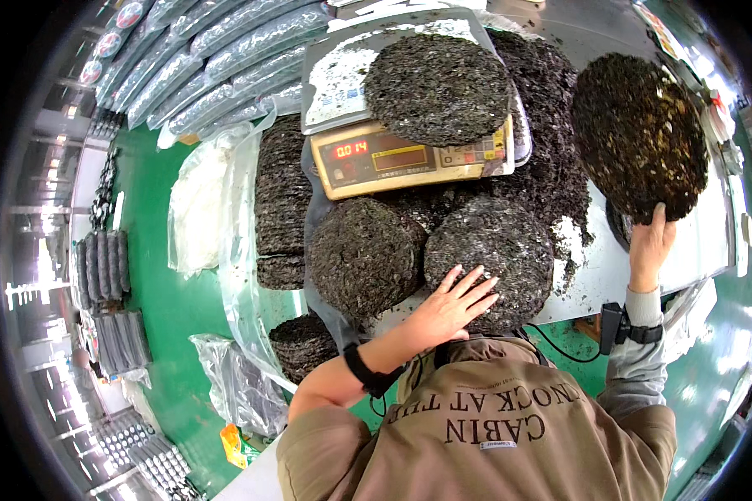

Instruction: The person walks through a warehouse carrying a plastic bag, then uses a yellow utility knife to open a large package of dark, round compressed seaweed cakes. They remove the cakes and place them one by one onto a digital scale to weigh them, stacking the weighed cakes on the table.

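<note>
My left hand (453, 307) lies flat with spread fingers on the near edge of a round dried seaweed cake (491, 250). A second dark seaweed cake (364, 257) lies just left of it. Out to the right, my right hand (653, 238) grips the lower edge of a large, thin seaweed disc (639, 138), held up and tilted so that light shows through parts of it. Another seaweed disc (437, 89) rests on the weighing scale (409, 160), whose red display is lit. My right thumb is hidden behind the held disc.
Loose seaweed crumbs (543, 125) heap right of the scale. Left of it, a clear plastic bag (242, 217) holds stacked seaweed cakes (281, 200). Filled bags (226, 58) are piled at the far left. More stacks stand on the green floor (163, 334). A black cable (564, 351) hangs near the table edge.
</note>
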`<state>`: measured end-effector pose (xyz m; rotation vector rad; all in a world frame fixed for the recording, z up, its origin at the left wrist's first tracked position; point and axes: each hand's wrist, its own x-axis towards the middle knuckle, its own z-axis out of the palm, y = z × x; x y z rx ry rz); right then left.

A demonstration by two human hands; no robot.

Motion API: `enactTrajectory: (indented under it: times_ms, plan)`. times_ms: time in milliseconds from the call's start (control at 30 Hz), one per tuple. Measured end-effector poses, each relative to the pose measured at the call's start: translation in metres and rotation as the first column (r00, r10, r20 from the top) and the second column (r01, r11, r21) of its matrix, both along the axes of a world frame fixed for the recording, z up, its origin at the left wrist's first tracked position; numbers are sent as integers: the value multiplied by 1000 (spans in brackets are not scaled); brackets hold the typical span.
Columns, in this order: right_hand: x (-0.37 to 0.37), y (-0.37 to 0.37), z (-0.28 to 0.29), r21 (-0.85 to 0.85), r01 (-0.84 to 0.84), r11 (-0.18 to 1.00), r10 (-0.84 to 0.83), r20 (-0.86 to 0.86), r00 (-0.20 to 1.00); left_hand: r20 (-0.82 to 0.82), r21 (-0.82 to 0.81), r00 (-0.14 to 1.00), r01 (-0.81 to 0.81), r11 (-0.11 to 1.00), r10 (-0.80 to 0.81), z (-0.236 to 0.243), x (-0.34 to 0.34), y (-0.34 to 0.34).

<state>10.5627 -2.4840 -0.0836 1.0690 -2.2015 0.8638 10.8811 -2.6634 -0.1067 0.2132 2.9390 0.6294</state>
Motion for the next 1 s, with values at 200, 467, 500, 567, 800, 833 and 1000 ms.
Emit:
enactTrajectory:
  times_ms: [200, 467, 500, 567, 800, 833, 1000]
  plan:
    - [21, -6, 9, -495, 43, 868, 306, 601, 738, -124, -46, 992, -7, 999, 1, -4, -1, 1]
    - [22, -2, 15, -483, 65, 873, 265, 583, 768, -593, 296, 721, -219, 930, 358, 31, 1, -17]
    - [17, 8, 10, -507, 84, 858, 273, 589, 760, -586, 436, 666, -222, 872, 462, 37, -1, -18]
    - [19, 15, 12, -545, 88, 834, 246, 510, 825, -196, 657, 668, -454, 602, 718, 59, 0, -12]
    - [85, -4, 32, 126, -638, 760, 625, 132, 770, 563, 809, 451, -473, -350, 692, -15, -13, -13]
    - [94, -8, 26, 328, -718, 614, 717, 151, 681, 579, 796, 450, -492, -353, 680, -20, -12, -15]
    - [119, -16, 17, 376, -877, 298, 706, 532, 468, 416, 865, 454, -466, -188, 788, -17, 0, -33]
